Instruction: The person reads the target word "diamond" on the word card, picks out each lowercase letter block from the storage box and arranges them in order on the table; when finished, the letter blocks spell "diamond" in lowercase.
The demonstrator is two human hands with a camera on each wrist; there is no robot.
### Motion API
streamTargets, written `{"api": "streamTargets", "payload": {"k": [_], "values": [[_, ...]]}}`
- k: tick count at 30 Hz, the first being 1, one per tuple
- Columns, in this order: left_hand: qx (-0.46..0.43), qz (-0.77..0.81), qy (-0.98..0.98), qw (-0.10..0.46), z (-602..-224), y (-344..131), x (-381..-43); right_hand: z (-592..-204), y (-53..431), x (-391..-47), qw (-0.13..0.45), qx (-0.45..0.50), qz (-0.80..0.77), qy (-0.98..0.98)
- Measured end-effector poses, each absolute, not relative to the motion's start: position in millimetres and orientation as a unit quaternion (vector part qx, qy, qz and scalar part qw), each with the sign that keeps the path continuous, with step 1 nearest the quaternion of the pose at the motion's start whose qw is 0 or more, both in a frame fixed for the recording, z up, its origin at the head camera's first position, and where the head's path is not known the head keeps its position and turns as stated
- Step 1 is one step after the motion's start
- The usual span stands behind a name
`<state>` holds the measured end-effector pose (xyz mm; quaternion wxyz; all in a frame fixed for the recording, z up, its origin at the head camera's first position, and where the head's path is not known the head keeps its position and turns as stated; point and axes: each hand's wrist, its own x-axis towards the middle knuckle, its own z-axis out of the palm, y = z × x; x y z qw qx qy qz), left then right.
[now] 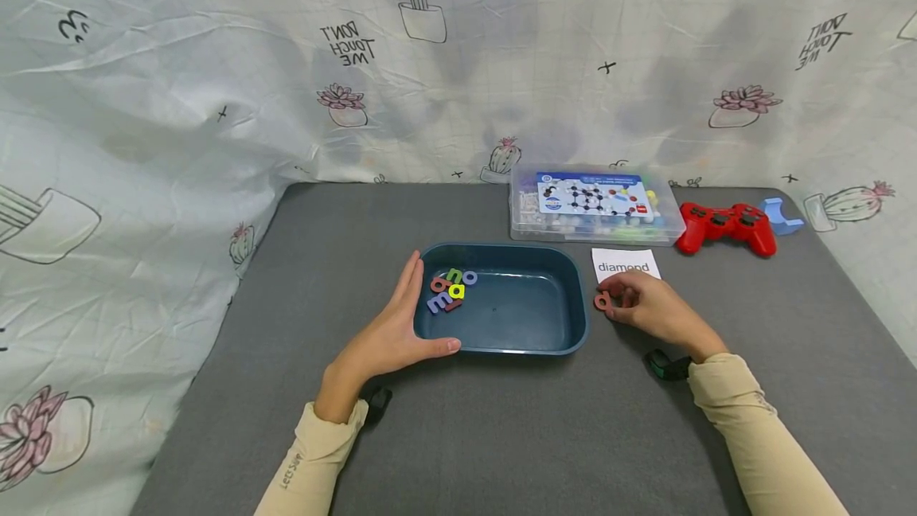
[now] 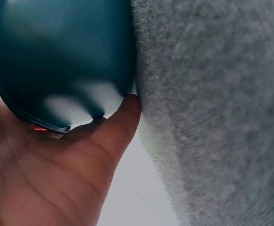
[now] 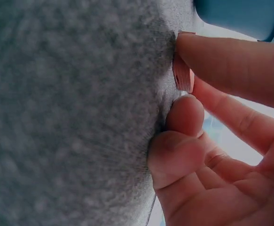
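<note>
Fabric [image 1: 179, 134] with cactus doodles hangs at the left and runs round behind the grey worktop [image 1: 466, 436]. Then there's my left hand [image 1: 390, 338], fingers pretty straight and spread wide against the left end of a dark blue tray [image 1: 526, 305], thumb along its near side. Bunched at the left inside: purple m [image 1: 438, 303], reddish letter [image 1: 440, 285], red stick-like piece [image 1: 454, 305], green n [image 1: 454, 275], yellow a [image 1: 457, 291], bluish o [image 1: 464, 278]. Clear plastic box [image 1: 595, 227] sits behind the tray, off toward its right. Just outside the tray's right side, my right hand [image 1: 650, 309] has a red letter [image 3: 183, 77] pinched in its fingers; might be a d or an a, they cover some of it. Card [image 1: 623, 259] reading "diamond" lies just behind that hand, then a red game controller [image 1: 727, 228] and a light blue piece [image 1: 781, 221].
</note>
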<state>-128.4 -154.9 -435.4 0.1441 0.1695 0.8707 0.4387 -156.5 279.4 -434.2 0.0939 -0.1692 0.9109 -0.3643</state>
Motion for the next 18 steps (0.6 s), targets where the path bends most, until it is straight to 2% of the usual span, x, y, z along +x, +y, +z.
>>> {"api": "streamTargets", "payload": {"k": [11, 18], "values": [[0.164, 0.439, 0.872, 0.143, -436, -156, -128, -434, 278, -156, 0.096, -0.171, -0.369, 0.909], [0.169, 0.441, 0.87, 0.142, -437, -155, -128, -422, 281, -152, 0.094, -0.114, -0.373, 0.916]]}}
